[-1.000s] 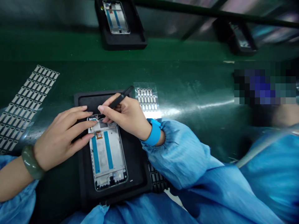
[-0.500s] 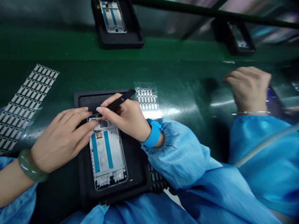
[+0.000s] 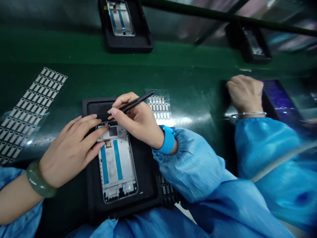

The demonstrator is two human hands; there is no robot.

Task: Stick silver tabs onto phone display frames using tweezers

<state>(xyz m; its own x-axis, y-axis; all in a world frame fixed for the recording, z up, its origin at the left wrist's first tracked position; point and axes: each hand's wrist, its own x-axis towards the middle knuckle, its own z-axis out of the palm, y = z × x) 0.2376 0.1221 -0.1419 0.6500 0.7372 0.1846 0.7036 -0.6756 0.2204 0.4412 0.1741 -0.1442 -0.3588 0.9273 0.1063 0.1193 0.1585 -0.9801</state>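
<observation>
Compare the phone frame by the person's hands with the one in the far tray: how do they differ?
The near phone frame appears larger in the picture; the far phone frame appears smaller. The left hand rests fingertips on the near phone frame; no hand touches the far phone frame. Both lie in black trays and bear two blue strips.

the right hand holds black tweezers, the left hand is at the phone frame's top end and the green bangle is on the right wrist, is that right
No: the head view shows the green bangle on the left wrist. The rest holds: the right hand has the black tweezers, and the left hand is at the top end of the phone frame.
</observation>
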